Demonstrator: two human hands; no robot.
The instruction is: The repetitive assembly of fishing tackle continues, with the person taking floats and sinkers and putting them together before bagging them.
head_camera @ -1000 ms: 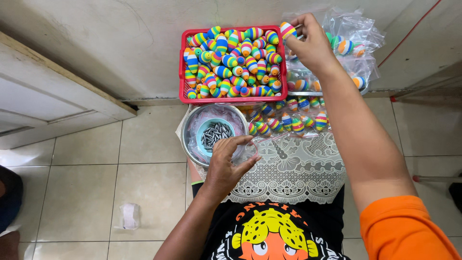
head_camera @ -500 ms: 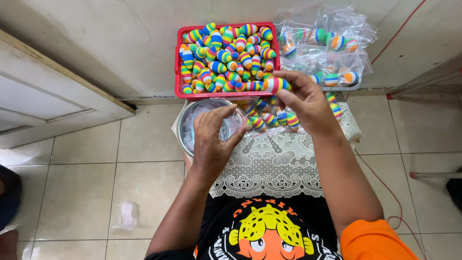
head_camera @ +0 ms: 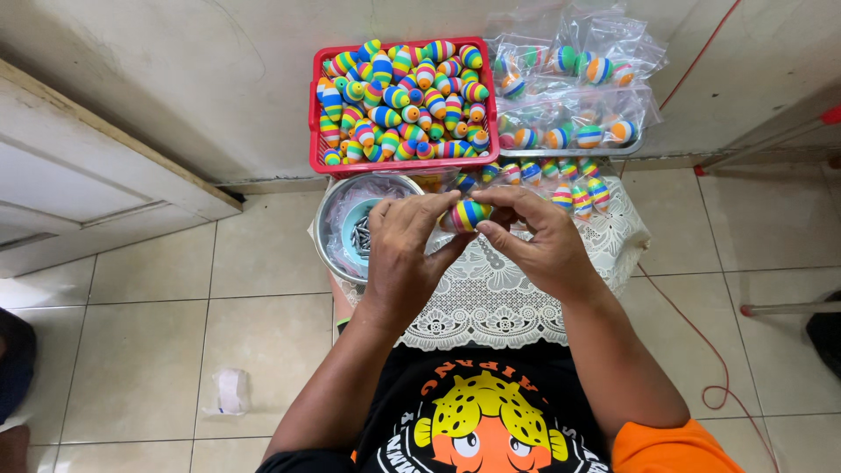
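striped float (head_camera: 469, 214) is pinched between fingertips of left hand (head_camera: 407, 250) and right hand (head_camera: 539, 241), above the lace cloth (head_camera: 491, 302). assembling step seems underway; next move probably needs a steady, aligned grip.

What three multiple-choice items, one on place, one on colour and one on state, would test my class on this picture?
1. Where is the metal bowl? A) left of the hands B) inside the basket C) on the floor
2. What colour is the basket? A) blue B) red C) green
3. How is the striped toy held? A) by the left hand alone B) lying loose on the cloth C) between both hands

Answers: 1 A, the bowl sits beside the left hand. 2 B, its rim is red. 3 C, the left hand and the right hand both pinch it.
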